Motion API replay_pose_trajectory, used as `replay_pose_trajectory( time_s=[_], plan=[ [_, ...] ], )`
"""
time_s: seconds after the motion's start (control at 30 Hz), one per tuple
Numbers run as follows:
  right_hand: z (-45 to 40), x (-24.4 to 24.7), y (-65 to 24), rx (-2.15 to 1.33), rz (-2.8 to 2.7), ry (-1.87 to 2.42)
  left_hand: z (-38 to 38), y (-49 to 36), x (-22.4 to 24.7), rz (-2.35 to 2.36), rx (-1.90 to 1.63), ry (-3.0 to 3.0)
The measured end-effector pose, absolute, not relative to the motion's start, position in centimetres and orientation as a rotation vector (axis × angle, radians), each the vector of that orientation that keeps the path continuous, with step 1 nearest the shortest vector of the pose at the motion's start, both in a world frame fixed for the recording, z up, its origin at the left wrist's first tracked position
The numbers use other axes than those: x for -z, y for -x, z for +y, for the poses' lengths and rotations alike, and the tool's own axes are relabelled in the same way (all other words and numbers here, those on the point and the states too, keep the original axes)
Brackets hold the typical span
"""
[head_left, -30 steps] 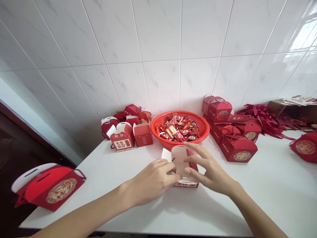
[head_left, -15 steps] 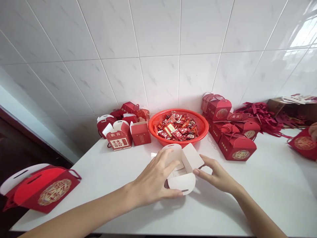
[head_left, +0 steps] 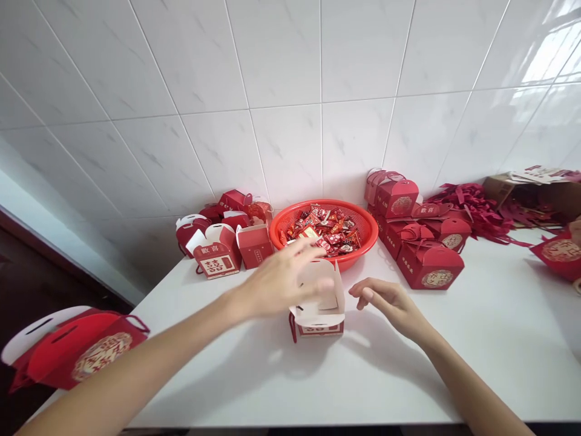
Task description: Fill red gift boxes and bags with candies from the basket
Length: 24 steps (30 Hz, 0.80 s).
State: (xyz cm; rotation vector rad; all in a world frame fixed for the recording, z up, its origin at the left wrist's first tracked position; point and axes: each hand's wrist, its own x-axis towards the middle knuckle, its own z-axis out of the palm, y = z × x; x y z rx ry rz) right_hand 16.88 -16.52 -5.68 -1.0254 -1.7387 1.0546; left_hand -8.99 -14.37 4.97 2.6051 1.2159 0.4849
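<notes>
A small red box with a white inside (head_left: 321, 321) stands upright on the white table, its flaps open and a red cord at its left side. My left hand (head_left: 284, 281), slightly blurred, is over the box's left side with fingers spread and nothing visible in it. Just right of the box, my right hand (head_left: 385, 303) has its fingers curved and apart, holding nothing. Behind the box is a red plastic basket (head_left: 358, 257) full of wrapped sweets (head_left: 336, 233).
Open red boxes (head_left: 218, 257) stand at the back left, another box (head_left: 104, 351) at the front left. Stacked closed boxes (head_left: 431, 266), red ribbons (head_left: 472, 209) and a cardboard box (head_left: 497, 188) are at the right. Another person's hand holds a red box (head_left: 560, 251) at the right edge.
The small box now stands upright, its printed front facing me. My left hand has lifted and moved up and left; my right hand has come away from the box.
</notes>
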Motion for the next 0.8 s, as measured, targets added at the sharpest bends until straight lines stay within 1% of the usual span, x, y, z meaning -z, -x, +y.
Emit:
replay_pose_trajectory(
  time_s=[0.07, 0.1, 0.17, 0.23, 0.33, 0.53, 0.8],
  plan=[
    [-16.3, 5.8, -17.0, -1.052, -1.637, 1.063, -11.2, 9.0, -6.2, 1.191, -0.463, -2.628],
    [-16.1, 5.9, -17.1, -1.048, -1.597, 1.077, -9.5, 8.9, -6.5, 1.217, -0.385, -2.617],
    [-15.9, 6.1, -17.2, -1.036, -1.543, 1.095, -6.1, 8.6, -6.5, 1.287, -0.115, -2.540],
    [-15.7, 6.3, -17.2, -1.023, -1.519, 1.106, -3.4, 7.8, -5.7, 1.327, 0.151, -2.508],
    [-15.6, 6.4, -17.1, -1.017, -1.519, 1.114, -0.9, 5.9, -3.7, 1.377, 0.278, -2.454],
    [-15.8, 6.6, -16.8, -1.009, -1.564, 1.126, 0.1, 3.1, -0.8, 1.477, 0.377, -2.447],
    [-15.7, 7.1, -16.7, -0.923, -1.657, 1.141, -0.2, 3.5, -0.5, 1.432, 0.386, -2.500]
  ],
)
